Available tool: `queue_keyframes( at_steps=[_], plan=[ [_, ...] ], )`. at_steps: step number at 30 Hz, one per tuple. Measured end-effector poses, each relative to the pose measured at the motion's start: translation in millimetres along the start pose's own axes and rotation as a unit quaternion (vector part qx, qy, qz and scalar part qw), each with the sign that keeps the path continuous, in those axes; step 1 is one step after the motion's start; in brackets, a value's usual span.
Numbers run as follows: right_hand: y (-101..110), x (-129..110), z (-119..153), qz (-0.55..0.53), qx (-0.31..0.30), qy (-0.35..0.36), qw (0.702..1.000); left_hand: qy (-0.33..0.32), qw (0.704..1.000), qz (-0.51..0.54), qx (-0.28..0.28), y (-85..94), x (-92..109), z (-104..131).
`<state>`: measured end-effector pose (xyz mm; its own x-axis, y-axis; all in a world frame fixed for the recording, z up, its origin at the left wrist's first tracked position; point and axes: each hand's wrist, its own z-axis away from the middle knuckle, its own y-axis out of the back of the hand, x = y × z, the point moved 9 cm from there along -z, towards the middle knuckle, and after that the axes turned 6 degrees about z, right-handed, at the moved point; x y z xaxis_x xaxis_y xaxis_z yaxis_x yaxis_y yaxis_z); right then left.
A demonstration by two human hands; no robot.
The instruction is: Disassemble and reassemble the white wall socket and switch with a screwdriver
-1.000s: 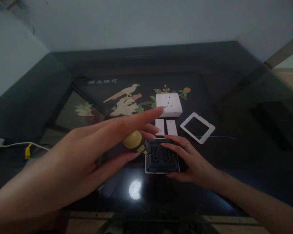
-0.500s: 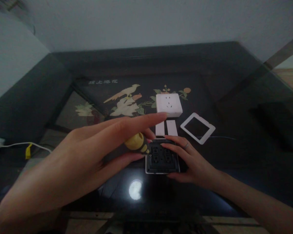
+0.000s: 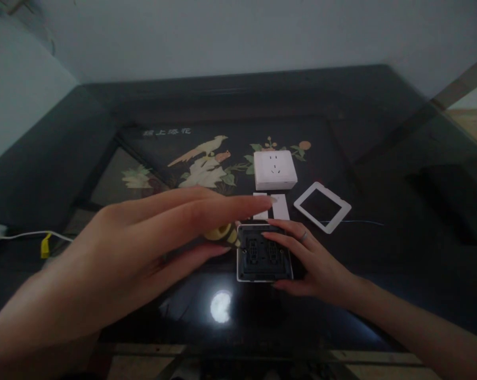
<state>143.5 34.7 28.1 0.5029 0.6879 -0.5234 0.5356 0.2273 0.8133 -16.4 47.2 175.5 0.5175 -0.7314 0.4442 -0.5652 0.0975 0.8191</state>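
Note:
My left hand (image 3: 159,237) is closed around a screwdriver (image 3: 222,233) with a yellow and black handle, mostly hidden by the fingers; its index finger stretches out over the tool. The screwdriver's front end is at the left edge of a switch panel (image 3: 262,264), by a small screw there. I cannot tell if the tip touches the screw. The panel lies with its black back up and a thin white rim showing. My right hand (image 3: 313,258) grips the panel's right side, thumb at the near edge, fingers across the far part.
Behind the panel lie two white rectangular pieces (image 3: 280,207). A white socket box (image 3: 275,170) stands beyond them, and a white frame (image 3: 322,207) lies to the right. A white cable with a yellow tag (image 3: 45,246) runs at the left. The dark glass tabletop (image 3: 381,295) is reflective.
My left hand has turned slightly and its index finger has dropped a little. The screwdriver has shifted slightly left, with less of its handle showing. My right hand and the panel have stayed put.

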Motion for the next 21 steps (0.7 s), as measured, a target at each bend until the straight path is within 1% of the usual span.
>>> queue_keyframes(
  at_steps=[3, 4, 6, 8, 10, 12, 14, 16, 18, 19, 21],
  plan=[
    [-0.5, 0.5, 0.0, 0.002, -0.002, -0.004, 1.000, -0.004, 0.998, -0.043, 0.047, 2.7, 1.0, -3.3],
    [-0.8, 0.5, -0.1, 0.002, -0.004, -0.005, 1.000, -0.003, 0.998, -0.046, 0.050, 1.9, 0.5, -4.4],
    [-1.1, 0.4, -0.2, 0.003, -0.005, -0.006, 1.000, 0.000, 0.999, -0.032, 0.036, -0.8, -1.7, -5.3],
    [-0.8, 0.4, -0.2, 0.000, -0.002, -0.006, 1.000, 0.010, 1.000, -0.008, -0.001, -4.4, -5.6, -3.6],
    [-1.0, 1.0, -0.3, -0.004, 0.000, -0.006, 1.000, 0.017, 1.000, 0.008, -0.025, -4.7, -8.0, -0.5],
    [-1.4, 1.2, -0.3, -0.003, 0.000, -0.004, 1.000, 0.011, 0.999, 0.012, -0.033, -3.7, -6.1, 1.0],
    [-2.0, 0.9, -0.1, 0.003, 0.000, 0.000, 1.000, 0.007, 1.000, -0.001, -0.030, -3.8, -3.1, -0.2],
    [-1.7, 0.1, 0.3, 0.008, 0.002, 0.006, 1.000, 0.011, 0.999, -0.037, -0.005, -2.7, -0.6, -3.2],
    [-1.1, -0.4, 0.4, 0.012, 0.003, 0.009, 1.000, 0.021, 0.996, -0.079, 0.041, 2.1, 0.7, -5.2],
    [-0.7, -0.6, 0.4, 0.013, 0.004, 0.009, 1.000, 0.027, 0.994, -0.084, 0.063, 5.3, 0.6, -5.2],
    [-0.7, -0.4, 0.1, 0.015, 0.002, 0.007, 1.000, 0.049, 0.992, -0.062, 0.096, 12.0, -3.9, -3.5]
  ],
)
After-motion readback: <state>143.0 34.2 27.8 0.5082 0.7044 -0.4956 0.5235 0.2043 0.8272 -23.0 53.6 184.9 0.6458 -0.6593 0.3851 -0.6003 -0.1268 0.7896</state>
